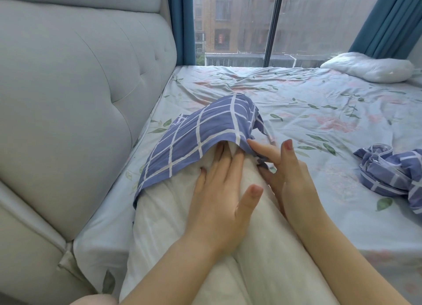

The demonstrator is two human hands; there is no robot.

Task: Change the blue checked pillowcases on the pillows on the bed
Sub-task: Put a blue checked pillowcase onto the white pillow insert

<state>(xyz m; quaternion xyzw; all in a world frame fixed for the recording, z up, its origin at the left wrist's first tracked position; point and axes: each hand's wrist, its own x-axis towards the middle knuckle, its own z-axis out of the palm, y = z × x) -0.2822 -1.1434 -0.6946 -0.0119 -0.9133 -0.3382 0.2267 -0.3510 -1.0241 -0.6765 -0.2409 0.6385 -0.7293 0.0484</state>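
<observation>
The first pillowcase (201, 131), blue with a white check, is covering only the far end of the near pillow (173, 213), its open hem arching up and leaving most of that pillow's white body showing. The near pillow is lying lengthwise along the left side of the bed (319, 103), which is wearing a creased pale floral sheet. The second pillowcase (392, 170), same blue check, is lying empty and crumpled in a heap on the sheet at the right, well apart from the first, while the far pillow (370, 69), white and uncovered, is resting at the bed's far right corner.
</observation>
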